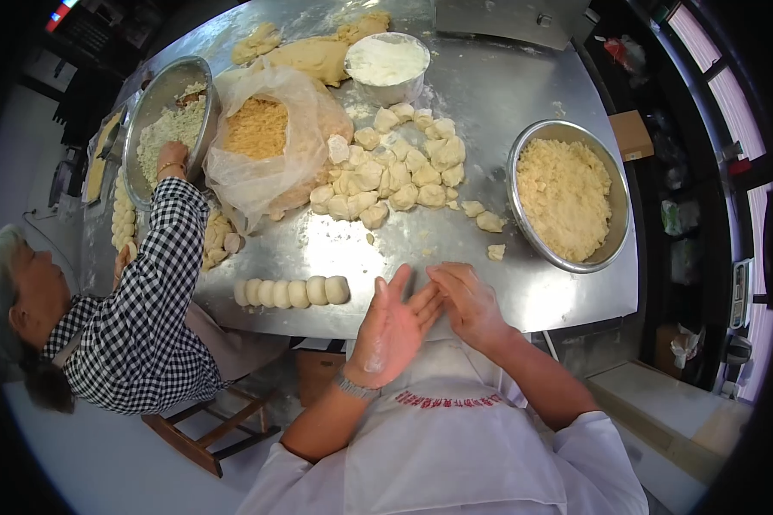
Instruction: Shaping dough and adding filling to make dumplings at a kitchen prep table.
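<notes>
My left hand (390, 331) is palm up over the table's front edge, fingers spread, with a pale floury smear near the wrist and nothing on the palm. Beside it, my right hand (471, 301) is turned palm inward, its slightly bent fingers meeting the left fingertips. Whether anything sits under those fingers is hidden. To the left lies a row of several smooth dough balls (290, 293), pressed side by side. Beyond my hands, several rough dough pieces (402, 170) are heaped on the steel table. A metal bowl (620, 222) of crumbly yellow filling (563, 199) stands to the right.
At left, a co-worker in a checked shirt (148, 309) reaches into a metal bowl (211, 106) of pale crumbs. Nearby are a plastic bag (251, 199) of orange-yellow crumbs, a tub of flour (386, 61) and a dough slab (309, 59). A wooden stool (206, 438) stands below.
</notes>
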Available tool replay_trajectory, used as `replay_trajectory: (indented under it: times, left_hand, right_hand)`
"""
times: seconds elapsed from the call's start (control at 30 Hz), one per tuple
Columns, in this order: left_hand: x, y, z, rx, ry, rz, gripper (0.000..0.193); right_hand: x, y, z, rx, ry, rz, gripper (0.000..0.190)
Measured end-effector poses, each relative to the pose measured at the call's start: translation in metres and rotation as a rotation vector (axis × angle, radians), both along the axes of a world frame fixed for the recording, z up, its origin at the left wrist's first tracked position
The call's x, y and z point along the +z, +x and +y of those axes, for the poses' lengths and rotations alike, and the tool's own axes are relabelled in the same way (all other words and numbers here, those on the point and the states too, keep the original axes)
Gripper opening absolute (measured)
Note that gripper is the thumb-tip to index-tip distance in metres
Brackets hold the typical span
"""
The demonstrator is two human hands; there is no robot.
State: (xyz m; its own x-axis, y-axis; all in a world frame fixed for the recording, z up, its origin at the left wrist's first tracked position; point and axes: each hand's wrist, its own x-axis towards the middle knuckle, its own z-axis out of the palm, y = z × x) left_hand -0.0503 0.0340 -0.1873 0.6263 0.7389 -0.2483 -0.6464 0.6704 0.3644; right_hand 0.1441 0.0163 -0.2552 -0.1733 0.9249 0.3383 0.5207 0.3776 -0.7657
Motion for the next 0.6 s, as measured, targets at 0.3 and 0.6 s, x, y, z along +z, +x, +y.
replay_trajectory:
  times: [0.3,0.6]
  left_hand:
    - [-0.002,0.013,0.014,0.447,0.436,0.723,0.037]
    - [-0.029,0.002,0.006,0.272,1.154,1.445,0.036]
  right_hand:
    - [0.02,-0.017,0.042,-0.172,0.068,-0.553,0.059]
    - [0.012,-0.007,0.066,-0.202,0.035,-0.514,0.064]
